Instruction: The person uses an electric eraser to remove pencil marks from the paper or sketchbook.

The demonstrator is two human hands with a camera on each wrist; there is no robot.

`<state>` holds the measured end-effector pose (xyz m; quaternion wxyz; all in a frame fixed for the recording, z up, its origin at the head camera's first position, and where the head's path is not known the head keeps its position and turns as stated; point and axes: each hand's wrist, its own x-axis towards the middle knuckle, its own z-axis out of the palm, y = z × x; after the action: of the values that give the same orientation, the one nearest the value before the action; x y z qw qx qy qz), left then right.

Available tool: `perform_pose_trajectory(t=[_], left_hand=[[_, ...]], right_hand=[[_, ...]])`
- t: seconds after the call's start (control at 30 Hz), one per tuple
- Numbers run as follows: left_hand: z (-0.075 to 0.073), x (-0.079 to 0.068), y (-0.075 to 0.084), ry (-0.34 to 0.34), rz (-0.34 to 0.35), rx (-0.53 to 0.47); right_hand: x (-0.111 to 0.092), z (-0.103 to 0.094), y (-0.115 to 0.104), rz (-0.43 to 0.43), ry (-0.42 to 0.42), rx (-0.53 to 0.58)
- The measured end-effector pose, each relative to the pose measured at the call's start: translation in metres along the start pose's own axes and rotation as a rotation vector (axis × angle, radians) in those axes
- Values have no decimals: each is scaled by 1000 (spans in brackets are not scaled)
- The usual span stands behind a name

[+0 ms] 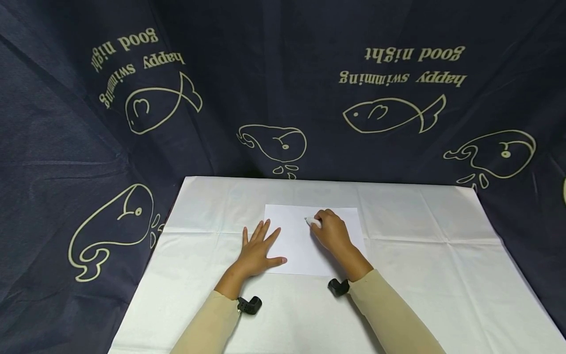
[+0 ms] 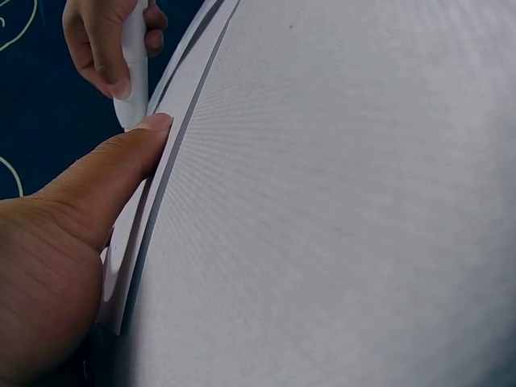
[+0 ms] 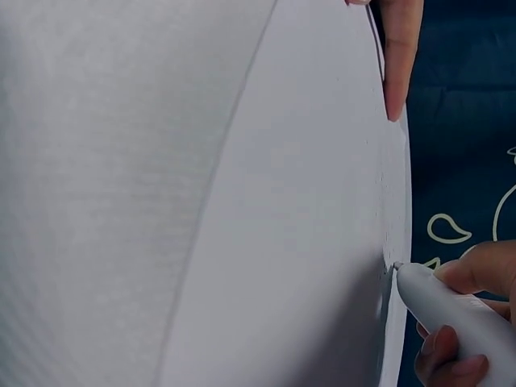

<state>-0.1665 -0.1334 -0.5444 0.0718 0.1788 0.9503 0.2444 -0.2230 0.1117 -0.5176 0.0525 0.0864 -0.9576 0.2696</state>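
Observation:
A sheet of white paper (image 1: 294, 255) lies on the cloth-covered table. My left hand (image 1: 255, 256) is spread flat over its left part, fingers apart, with the thumb along the near edge. In the left wrist view that thumb (image 2: 121, 165) presses on the paper's edge. Over the upper right of the sheet, my right hand (image 1: 333, 233) grips a thick white pen (image 1: 313, 222), which slants left. The right wrist view shows the pen's narrow metal tip right at the paper's surface, and curled fingers (image 3: 441, 359) around its rounded body.
A white cloth (image 1: 424, 275) with fold creases covers the table. Behind and to the left hangs dark blue fabric (image 1: 274, 73) printed with fish, whales and lettering. Small black cameras (image 1: 249, 305) sit at both wrists, next to beige sleeves (image 1: 389, 309).

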Motion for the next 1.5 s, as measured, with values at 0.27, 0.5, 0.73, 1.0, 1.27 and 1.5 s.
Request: perform_pose_trajectory(t=[0.27, 0.5, 0.73, 1.0, 1.27, 1.5], left_hand=[[1, 1, -1, -2, -7, 8], [2, 1, -2, -5, -7, 2], [2, 1, -2, -3, -6, 3], [2, 1, -2, 0, -6, -2], [2, 1, -2, 4, -6, -9], [2, 1, -1, 1, -8, 0]], right_hand=[[0, 1, 1, -14, -6, 7], [0, 0, 2, -5, 5, 6], [0, -2, 4, 2, 20, 17], [0, -1, 5, 31, 15, 15], [0, -1, 4, 6, -1, 26], [-1, -2, 3, 25, 8, 19]])
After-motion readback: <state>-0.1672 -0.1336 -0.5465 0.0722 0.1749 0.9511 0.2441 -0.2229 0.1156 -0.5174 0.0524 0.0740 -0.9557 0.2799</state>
